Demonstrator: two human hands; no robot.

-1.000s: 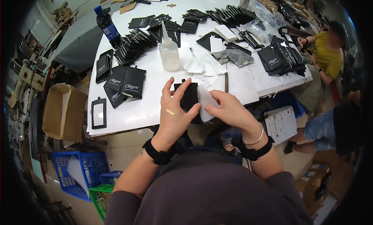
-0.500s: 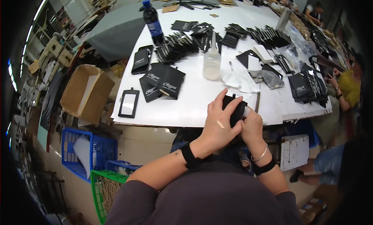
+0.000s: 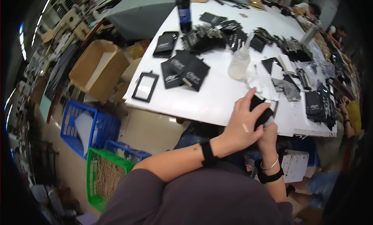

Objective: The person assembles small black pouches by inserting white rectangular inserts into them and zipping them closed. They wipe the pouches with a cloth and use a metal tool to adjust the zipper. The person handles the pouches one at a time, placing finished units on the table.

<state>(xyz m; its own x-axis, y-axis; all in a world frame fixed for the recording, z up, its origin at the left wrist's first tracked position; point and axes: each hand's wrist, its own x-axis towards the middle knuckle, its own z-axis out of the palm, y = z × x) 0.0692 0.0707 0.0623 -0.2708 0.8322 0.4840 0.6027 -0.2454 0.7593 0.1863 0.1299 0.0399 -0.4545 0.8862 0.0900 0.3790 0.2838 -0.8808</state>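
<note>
Near the table's front edge, my left hand (image 3: 244,122) has its fingers spread across a small black card holder (image 3: 257,107), gripping it with the thumb at its near side. My right hand (image 3: 268,137) closes on the holder's lower right side, its fingertips mostly hidden. Something pale, too blurred to name, shows between the holder and that hand. Just beyond lies a crumpled white cloth (image 3: 264,85). A clear squeeze bottle (image 3: 239,63) with a long nozzle stands behind it. To the left lie a card holder with a pale window (image 3: 145,87) and several overlapping black holders (image 3: 184,71).
A dark bottle with a blue label (image 3: 184,13) stands at the back of the white table (image 3: 186,108). Rows of black holders (image 3: 206,37) lie beyond. On the floor at left are a cardboard box (image 3: 97,69), a blue crate (image 3: 87,126) and a green crate (image 3: 108,176). Other people sit at right.
The whole view has shifted, so the table's things appear farther right, some higher up. Both my hands stay around the black card holder, which looks slightly turned and more blurred.
</note>
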